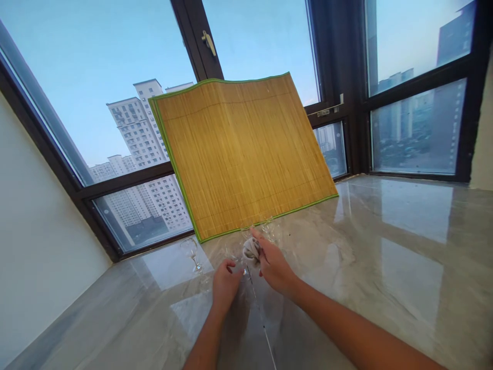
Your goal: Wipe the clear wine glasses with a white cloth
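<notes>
1. Across the lower frame: glossy grey surface [346, 308]. Probably slippery, with a risk of letting a glass foot skid under a sideways push.
2. Upper centre, tilted in front of the window [265, 36]: yellow mat [246, 154] with green edging. Could slide or fold down onto glass if bumped along its lower edge.
3. Just right of centre: right hand [275, 264], fingers wrapped around a cloth [251, 252], index finger stretched forward. Could topple the glassware [270, 230] near the mat's lower edge by reaching too far.
4. Lower centre: left hand [225, 285], fingers curled at a clear glass [245, 272] between both hands; whether gripping or merely touching, impossible to make out. Could drop it through a loose hold, or crack it by twisting.
5. Left of the hands, upright: stemmed glass [195, 258]. Could tip if brushed by knuckles, being see-through and easily overlooked.
</notes>
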### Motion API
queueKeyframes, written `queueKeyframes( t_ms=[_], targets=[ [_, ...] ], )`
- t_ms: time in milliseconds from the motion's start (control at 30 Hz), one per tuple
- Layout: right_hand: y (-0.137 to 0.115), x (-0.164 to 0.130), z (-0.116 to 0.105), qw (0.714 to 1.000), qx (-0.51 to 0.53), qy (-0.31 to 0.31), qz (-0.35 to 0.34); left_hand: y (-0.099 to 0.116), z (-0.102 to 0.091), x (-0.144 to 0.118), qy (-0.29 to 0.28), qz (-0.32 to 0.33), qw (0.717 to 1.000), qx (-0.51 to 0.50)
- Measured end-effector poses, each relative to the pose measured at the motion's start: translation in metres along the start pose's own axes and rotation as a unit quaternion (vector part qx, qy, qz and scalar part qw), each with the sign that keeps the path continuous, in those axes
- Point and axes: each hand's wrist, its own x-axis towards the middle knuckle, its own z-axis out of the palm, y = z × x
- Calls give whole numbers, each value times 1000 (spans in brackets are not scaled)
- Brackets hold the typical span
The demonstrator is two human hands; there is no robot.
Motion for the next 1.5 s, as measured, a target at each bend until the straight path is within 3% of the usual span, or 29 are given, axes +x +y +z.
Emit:
queueKeyframes(
  t_ms=[100, 233, 433, 600, 800, 900, 1000, 1067, 1100, 1167, 1300, 1400, 1500],
  targets=[
    [0, 1, 0, 999, -24, -21, -1, -3, -2, -2, -21, 52, 993, 100],
    [-3, 2, -2, 999, -43, -8, -26, -1, 3, -4, -41, 98, 986, 132],
    [-6, 1, -1, 998, -42, 10, -34, -5, 9, 1, -58, 135, 983, 113],
    [-8, -3, 1, 999, -23, 11, -31, -16, 19, 2, -73, 223, 971, 52],
    [-17, -8, -1, 997, -19, -24, -75, -21, 25, 5, -74, 309, 948, 21],
    [-19, -10, 1, 994, -66, -53, -70, -25, 10, 14, -28, 254, 967, -14],
    [-12, -15, 7, 985, -125, -112, -47, -37, -15, 28, 119, 133, 980, -88],
    [-3, -21, 13, 967, -171, -184, -29, -49, -31, 38, 223, 20, 959, -174],
    [2, -24, 15, 954, -200, -223, -30, -56, -37, 43, 274, -42, 932, -234],
    [10, -28, 19, 920, -260, -290, -51, -67, -45, 51, 311, -88, 905, -277],
    [14, -34, 17, 871, -322, -359, -95, -79, -46, 59, 286, -101, 881, -363],
    [10, -37, 10, 862, -318, -381, -99, -80, -41, 59, 231, -88, 868, -431],
    [8, -41, 6, 859, -307, -400, -92, -80, -41, 57, 165, -83, 823, -536]
  ],
)
